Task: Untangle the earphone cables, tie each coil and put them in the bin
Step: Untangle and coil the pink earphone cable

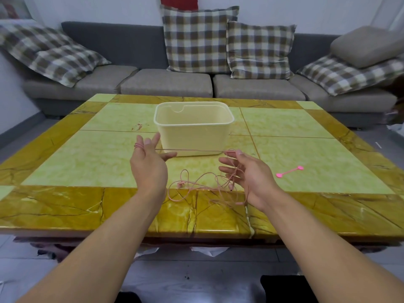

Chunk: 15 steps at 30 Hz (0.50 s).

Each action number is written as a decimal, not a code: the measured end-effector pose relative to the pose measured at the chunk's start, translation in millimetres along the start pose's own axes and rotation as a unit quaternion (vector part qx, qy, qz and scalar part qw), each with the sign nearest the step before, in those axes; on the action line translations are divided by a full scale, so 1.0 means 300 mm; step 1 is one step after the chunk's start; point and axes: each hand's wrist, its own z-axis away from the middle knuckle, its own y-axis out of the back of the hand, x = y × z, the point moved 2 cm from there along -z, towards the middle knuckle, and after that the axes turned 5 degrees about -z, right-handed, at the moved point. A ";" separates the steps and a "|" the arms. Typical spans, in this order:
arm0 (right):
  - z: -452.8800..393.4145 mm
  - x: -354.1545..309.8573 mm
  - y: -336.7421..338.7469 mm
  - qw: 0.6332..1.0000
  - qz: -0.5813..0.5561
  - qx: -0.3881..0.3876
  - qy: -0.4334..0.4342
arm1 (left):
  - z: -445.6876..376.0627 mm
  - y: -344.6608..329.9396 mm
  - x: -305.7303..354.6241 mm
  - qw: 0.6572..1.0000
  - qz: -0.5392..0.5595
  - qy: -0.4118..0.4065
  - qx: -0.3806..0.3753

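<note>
A pink earphone cable (192, 187) lies in loose tangled loops on the table's near edge between my hands. My left hand (149, 165) is raised with straight, spread fingers, and a few turns of the cable are wound round them. From there one strand runs taut to my right hand (251, 178), which pinches it at the thumb while more strands hang through its fingers. The cream plastic bin (192, 138) stands just behind both hands with nothing visible inside. A pink cable tie (289, 171) lies flat to the right of my right hand.
The yellow-green tiled table (98, 162) has a brown marbled border. Behind it stands a grey sofa (166, 84) with checked cushions. The floor shows below the near table edge.
</note>
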 end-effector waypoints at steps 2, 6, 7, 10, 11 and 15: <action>-0.001 -0.003 -0.005 1.000 -0.002 0.000 0.015 | -0.015 0.013 -0.017 0.986 -0.162 -0.041 -0.006; 0.003 -0.023 0.009 0.998 0.032 0.017 0.050 | -0.045 0.026 -0.077 0.818 -0.541 -0.126 -0.150; 0.002 -0.031 0.022 0.994 0.079 0.025 0.068 | -0.047 0.029 -0.080 0.813 -0.542 -0.108 -0.186; -0.012 -0.049 0.057 0.984 0.148 0.046 0.091 | -0.034 0.042 -0.049 0.865 -0.377 0.013 -0.331; -0.017 -0.049 0.064 0.984 0.146 0.045 0.091 | -0.029 0.048 -0.037 0.872 -0.288 0.071 -0.390; -0.027 -0.039 0.068 0.983 0.150 0.038 0.096 | 0.015 0.046 0.024 0.813 -0.030 0.209 -0.542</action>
